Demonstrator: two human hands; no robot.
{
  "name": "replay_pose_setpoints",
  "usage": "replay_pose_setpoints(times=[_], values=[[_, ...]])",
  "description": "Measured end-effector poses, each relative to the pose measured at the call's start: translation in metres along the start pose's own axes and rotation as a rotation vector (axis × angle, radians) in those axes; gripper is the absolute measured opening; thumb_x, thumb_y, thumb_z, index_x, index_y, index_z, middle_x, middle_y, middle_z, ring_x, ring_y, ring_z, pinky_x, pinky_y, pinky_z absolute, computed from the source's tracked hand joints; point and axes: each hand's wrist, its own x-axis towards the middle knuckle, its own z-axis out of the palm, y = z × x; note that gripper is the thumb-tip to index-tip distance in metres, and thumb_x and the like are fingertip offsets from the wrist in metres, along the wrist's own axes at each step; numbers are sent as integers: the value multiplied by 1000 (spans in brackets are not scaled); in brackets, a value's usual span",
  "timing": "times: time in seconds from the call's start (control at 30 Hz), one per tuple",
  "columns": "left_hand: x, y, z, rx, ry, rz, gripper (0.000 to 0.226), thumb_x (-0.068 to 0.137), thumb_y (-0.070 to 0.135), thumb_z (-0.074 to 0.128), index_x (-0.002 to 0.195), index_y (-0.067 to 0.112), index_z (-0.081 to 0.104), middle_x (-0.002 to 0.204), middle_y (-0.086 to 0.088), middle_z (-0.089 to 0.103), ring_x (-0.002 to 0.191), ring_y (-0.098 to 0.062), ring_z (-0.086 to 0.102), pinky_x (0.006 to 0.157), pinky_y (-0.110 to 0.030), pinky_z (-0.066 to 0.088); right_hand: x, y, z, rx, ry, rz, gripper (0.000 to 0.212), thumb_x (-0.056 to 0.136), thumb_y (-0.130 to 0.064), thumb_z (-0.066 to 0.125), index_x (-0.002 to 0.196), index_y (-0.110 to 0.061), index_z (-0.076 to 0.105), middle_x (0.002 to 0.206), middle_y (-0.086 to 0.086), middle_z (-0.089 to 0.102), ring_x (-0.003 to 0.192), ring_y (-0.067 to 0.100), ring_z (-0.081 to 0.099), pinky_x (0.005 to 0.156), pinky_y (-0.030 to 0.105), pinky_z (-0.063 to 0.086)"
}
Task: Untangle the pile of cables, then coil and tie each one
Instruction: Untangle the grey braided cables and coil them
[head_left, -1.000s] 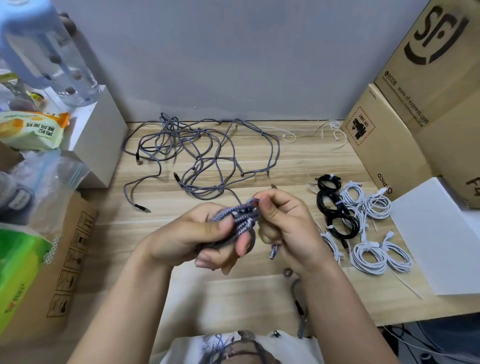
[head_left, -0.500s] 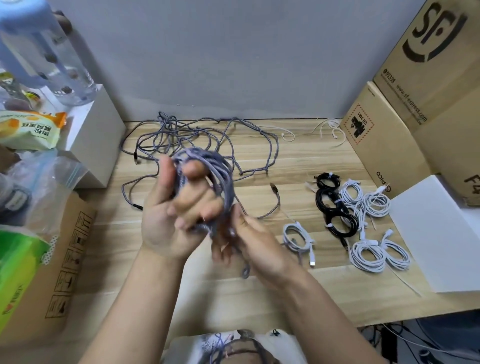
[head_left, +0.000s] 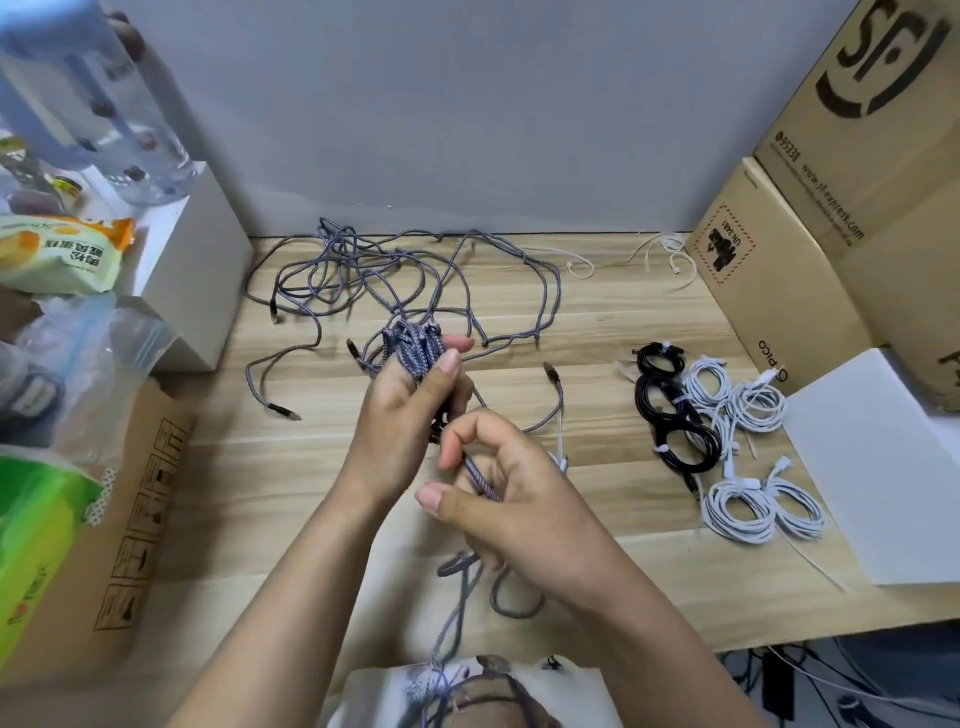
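Note:
My left hand (head_left: 400, 415) grips a coiled bundle of grey braided cable (head_left: 410, 348), held upright above the wooden table (head_left: 597, 322). My right hand (head_left: 498, 493) pinches the loose tail of that cable (head_left: 478, 475) just below the left hand; the tail hangs down towards my lap (head_left: 457, 608). A tangled pile of grey braided cables (head_left: 363, 275) lies at the back of the table. Coiled and tied black cables (head_left: 670, 415) and white cables (head_left: 748, 467) lie at the right.
Cardboard boxes (head_left: 831, 208) stand at the right with a white box (head_left: 878, 467) in front. A white box (head_left: 192, 270), a water bottle (head_left: 93, 98), snack bags (head_left: 57, 249) and a cardboard box (head_left: 130, 509) crowd the left. Thin white ties (head_left: 670, 254) lie at the back.
My left hand turned so the coil now stands on edge, farther right. My right hand shifted from under the coil to pinching its tail lower down.

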Motion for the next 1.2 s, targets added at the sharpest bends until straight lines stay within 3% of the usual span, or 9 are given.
replay_pose_setpoints(times=[0.13,0.23,0.3,0.43,0.53,0.67,0.83,1.0,1.2], values=[[-7,4,2,118,-70,-45,23,87,38,47,83,23,64,54,8,49,53,-8,43,52,-16,37,-6,-16,-7,146,-6,-81,21,76,-5,62,77,-20,48,55,7,40,34,1,37,39,10,31],[-12,9,-2,194,-307,-147,55,88,63,40,58,22,61,43,6,45,43,-7,37,44,-15,31,-9,-31,-14,239,36,-122,25,83,13,56,79,-9,44,57,20,52,31,-2,41,38,5,32],[-13,11,-4,232,-541,-205,70,78,80,26,56,20,56,40,5,43,43,-12,37,45,-17,30,-9,-34,-20,205,80,-119,21,87,9,53,81,-8,43,43,9,50,27,-1,39,34,6,28],[-12,12,-7,111,-810,-360,68,77,81,31,74,20,62,41,6,42,42,-17,35,52,-21,38,-8,-31,-28,41,110,-90,8,78,-12,57,80,-18,51,45,19,42,28,0,33,34,10,21],[-8,11,-14,-60,-985,-454,60,79,71,50,80,12,61,42,6,42,37,-12,33,57,-26,44,-9,-33,-33,-9,140,-64,20,85,1,61,80,-15,50,38,-6,37,29,-1,32,35,11,18],[-12,17,-28,-409,-1127,-422,23,89,33,61,85,11,62,46,7,39,37,-9,34,60,-24,48,-3,-30,-49,-108,378,-111,27,64,-12,79,73,-17,55,42,-7,31,36,3,21,37,13,20],[-16,36,-11,-788,-1088,-210,14,96,15,48,101,4,54,46,5,25,37,-10,25,70,-24,45,5,-17,-41,23,312,-111,17,72,-30,68,65,-18,58,42,-12,36,37,-2,23,38,11,18],[-15,47,6,-991,-788,-164,20,99,12,42,108,-5,48,54,2,32,42,-9,20,76,-30,42,16,-8,-29,393,214,-55,18,77,-27,53,72,-10,50,47,-11,31,37,-3,22,33,10,19],[-11,58,6,-1183,-466,-178,19,97,9,43,100,-9,50,49,4,26,41,-8,22,67,-30,35,16,6,-23,303,146,25,35,85,-40,50,60,-15,48,46,-5,32,35,3,33,40,19,32]])
